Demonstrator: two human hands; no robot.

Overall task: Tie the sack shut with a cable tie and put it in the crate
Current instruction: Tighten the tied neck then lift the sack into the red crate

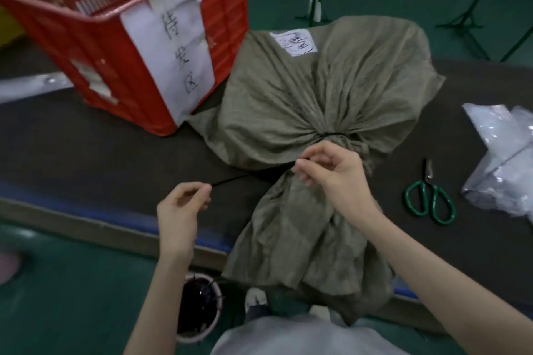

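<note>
Nearest us, our left hand point(180, 207) and right hand point(328, 166) each have their fingers pinched closed on an end of the thin black cable tie point(253, 174), stretched between them. The tie loops round the gathered neck of the olive-grey woven sack point(331, 89) lying on the dark counter point(72, 147), green-handled scissors point(431, 199) to its right. Beyond, the red plastic crate point(95, 37) touches the sack's left side.

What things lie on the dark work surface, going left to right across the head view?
red crate → sack → green-handled scissors → clear plastic bags
</note>
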